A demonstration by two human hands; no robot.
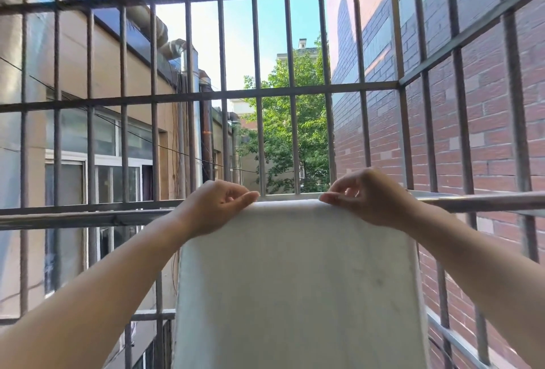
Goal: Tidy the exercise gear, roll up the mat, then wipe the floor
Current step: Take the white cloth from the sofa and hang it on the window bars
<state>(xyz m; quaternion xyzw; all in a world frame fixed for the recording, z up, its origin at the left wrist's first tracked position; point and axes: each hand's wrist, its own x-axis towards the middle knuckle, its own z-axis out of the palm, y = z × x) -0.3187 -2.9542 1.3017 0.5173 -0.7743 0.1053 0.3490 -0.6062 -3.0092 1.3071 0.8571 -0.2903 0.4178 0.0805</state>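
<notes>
A white cloth [295, 280] hangs flat over a horizontal metal rail [477, 202] inside a barred window cage, its top fold lying on the rail. My left hand [218, 206] pinches the cloth's top left corner between thumb and fingers. My right hand [368, 197] pinches the top right corner the same way. Both forearms reach forward from the bottom corners of the view. The cloth's lower end runs out of the frame. No mat, exercise gear or floor is in view.
Rusty vertical and horizontal bars [256, 138] close the cage in front and on both sides. A red brick wall [486, 133] stands close on the right. A beige building with windows [88, 162] lies left, and a green tree [289, 138] beyond.
</notes>
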